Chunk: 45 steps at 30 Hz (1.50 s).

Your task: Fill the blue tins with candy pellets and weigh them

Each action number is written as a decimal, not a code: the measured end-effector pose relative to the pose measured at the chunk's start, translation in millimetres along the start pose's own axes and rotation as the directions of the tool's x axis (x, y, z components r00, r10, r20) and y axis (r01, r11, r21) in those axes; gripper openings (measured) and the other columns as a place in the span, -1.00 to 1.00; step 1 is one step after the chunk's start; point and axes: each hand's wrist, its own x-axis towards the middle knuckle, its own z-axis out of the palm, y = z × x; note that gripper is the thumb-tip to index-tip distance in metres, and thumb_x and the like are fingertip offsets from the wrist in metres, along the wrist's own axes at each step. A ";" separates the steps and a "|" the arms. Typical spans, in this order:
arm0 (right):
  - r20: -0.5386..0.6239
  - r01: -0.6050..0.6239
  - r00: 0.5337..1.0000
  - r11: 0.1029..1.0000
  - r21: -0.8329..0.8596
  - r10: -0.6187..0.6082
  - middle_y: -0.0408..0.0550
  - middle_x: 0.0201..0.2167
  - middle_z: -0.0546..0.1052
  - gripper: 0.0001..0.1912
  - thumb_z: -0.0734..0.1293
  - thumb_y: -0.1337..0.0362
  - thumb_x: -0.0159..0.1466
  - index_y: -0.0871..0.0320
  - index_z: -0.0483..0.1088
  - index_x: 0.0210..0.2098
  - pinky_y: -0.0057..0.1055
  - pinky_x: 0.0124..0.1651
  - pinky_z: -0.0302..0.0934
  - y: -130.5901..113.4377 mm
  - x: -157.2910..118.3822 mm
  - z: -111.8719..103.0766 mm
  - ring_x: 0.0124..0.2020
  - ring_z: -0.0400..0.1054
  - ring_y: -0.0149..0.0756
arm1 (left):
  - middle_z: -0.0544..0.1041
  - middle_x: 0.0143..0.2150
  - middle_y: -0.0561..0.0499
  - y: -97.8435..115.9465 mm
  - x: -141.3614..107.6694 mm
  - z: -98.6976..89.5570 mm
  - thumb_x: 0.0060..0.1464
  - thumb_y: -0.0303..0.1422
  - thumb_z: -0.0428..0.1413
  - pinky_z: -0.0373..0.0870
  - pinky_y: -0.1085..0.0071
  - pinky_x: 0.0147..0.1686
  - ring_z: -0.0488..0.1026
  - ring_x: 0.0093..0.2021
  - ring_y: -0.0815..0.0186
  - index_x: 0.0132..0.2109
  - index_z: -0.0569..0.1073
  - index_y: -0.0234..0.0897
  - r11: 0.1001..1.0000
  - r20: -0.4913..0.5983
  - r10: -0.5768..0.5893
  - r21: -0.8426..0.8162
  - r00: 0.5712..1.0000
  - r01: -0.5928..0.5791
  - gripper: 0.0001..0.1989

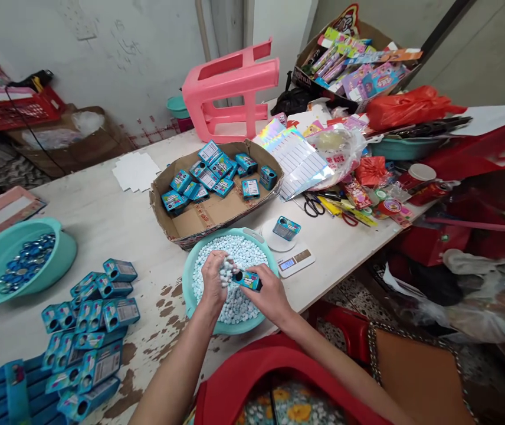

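My right hand [270,293] grips a small blue candy box [249,280], tilted with its round hole toward my left hand. My left hand [214,276] is curled around a heap of pale candies [226,273], right beside that hole. Both hands are above a turquoise basin [188,283] filled with small pale blue and white candies [239,307]. Another blue box [287,228] rests on the round plate of a white digital scale [297,262], whose display is lit but hard to read.
Behind the basin stands a cut-down cardboard box [208,221] holding several blue boxes. More blue boxes [97,319] are grouped at the left, near a turquoise tub [64,254] of blue wrapped pieces. Scissors [313,205], packaging and a pink stool [230,77] lie farther back.
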 end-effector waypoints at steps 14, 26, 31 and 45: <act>0.076 0.010 0.997 0.997 -0.071 -0.004 -0.09 -0.28 0.46 -0.68 0.39 0.38 0.00 0.10 0.40 -0.21 -0.30 -0.14 0.23 -12.0 23.7 16.4 -0.20 0.36 -0.18 | 0.31 -0.55 0.12 16.2 20.0 7.3 -0.02 -0.19 0.10 0.28 0.45 -0.54 0.33 -0.58 0.42 -0.52 0.22 -0.25 0.998 -0.046 0.036 -0.045 0.998 -0.038 -0.71; 0.084 0.053 0.995 0.998 -0.027 -0.050 -0.11 -0.30 0.48 -0.69 0.44 0.34 0.01 0.09 0.41 -0.22 -0.31 -0.14 0.20 -8.5 29.5 13.1 -0.21 0.37 -0.19 | 0.30 -0.60 0.13 14.2 22.4 7.0 -0.03 -0.21 0.15 0.20 0.49 -0.60 0.26 -0.64 0.46 -0.55 0.24 -0.27 0.993 -0.113 0.050 -0.100 0.992 -0.061 -0.68; 0.035 0.036 0.999 0.999 -0.006 -0.036 -0.11 -0.31 0.48 -0.70 0.44 0.34 0.01 0.08 0.41 -0.24 -0.30 -0.13 0.20 -10.2 29.2 11.9 -0.21 0.37 -0.19 | 0.31 -0.61 0.13 16.2 19.6 9.7 -0.01 -0.21 0.15 0.28 0.48 -0.49 0.32 -0.59 0.44 -0.56 0.26 -0.29 0.992 -0.121 0.091 -0.080 0.988 -0.101 -0.67; -0.052 -0.011 0.999 0.999 0.041 0.013 -0.12 -0.32 0.46 -0.73 0.42 0.36 0.02 0.08 0.40 -0.26 -0.32 -0.17 0.22 -8.1 25.1 13.8 -0.23 0.36 -0.21 | 0.26 -0.67 0.16 18.2 7.6 21.7 0.03 -0.23 0.13 0.29 0.49 -0.46 0.38 -0.57 0.41 -0.51 0.31 -0.30 0.988 -0.117 0.127 -0.078 0.985 -0.136 -0.72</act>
